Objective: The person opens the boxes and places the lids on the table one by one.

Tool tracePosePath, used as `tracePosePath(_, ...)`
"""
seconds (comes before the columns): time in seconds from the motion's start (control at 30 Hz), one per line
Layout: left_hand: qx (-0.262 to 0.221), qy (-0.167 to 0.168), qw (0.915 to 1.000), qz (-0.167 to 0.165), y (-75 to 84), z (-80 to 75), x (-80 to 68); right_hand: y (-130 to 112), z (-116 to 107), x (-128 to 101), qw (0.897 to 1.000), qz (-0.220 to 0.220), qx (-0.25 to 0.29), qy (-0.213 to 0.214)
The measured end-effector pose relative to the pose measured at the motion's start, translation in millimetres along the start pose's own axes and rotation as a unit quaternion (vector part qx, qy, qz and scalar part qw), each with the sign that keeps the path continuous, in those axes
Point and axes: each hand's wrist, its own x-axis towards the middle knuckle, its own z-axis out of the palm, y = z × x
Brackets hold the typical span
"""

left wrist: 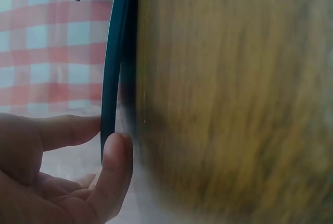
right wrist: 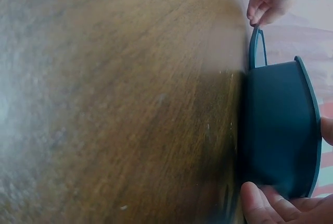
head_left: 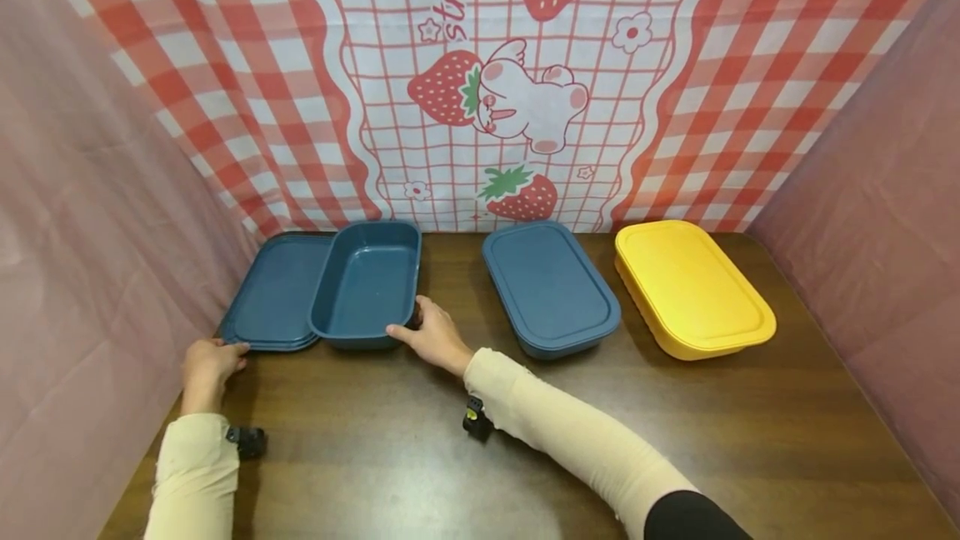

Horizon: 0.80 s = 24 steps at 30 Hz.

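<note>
A flat blue lid lies at the table's left rear. An open blue container sits with its left side resting on that lid. My left hand pinches the lid's near corner; in the left wrist view the thumb and a finger lie on either side of the lid's thin edge. My right hand grips the container's near right corner, thumb along its rim. In the right wrist view the container's wall shows, with fingers against it.
A closed blue box and a closed yellow box stand to the right on the brown wooden table. Pink cloth walls close both sides, and a red checked strawberry cloth hangs behind.
</note>
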Motion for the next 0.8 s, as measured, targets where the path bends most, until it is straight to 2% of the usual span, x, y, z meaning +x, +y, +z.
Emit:
tracePosePath(0.1, -0.002, -0.009, 0.9999, 0.009, 0.4, -0.1, 1.0, -0.5, -0.9, 0.2, 1.0, 0.007, 0.001, -0.003)
tracePosePath(0.2, 0.019, -0.011, 0.9995, 0.02, 0.0, -0.4, 1.6, -1.0, -1.3, -0.2, 1.0, 0.012, 0.001, -0.007)
tracePosePath(0.33, 0.08, -0.012, 0.9961, 0.036, 1.0, -1.6, 3.1, -1.4, -2.2, -0.6, 1.0, 0.015, 0.0, -0.005)
tracePosePath(0.4, 0.095, -0.015, 0.9946, 0.038, 2.0, -2.5, 3.8, -1.6, -2.4, -0.5, 1.0, 0.015, -0.001, -0.004)
tracePosePath(0.8, 0.097, -0.026, 0.9947, 0.021, 4.5, -4.0, 2.7, -0.6, -1.5, -0.3, 1.0, 0.007, -0.002, -0.001)
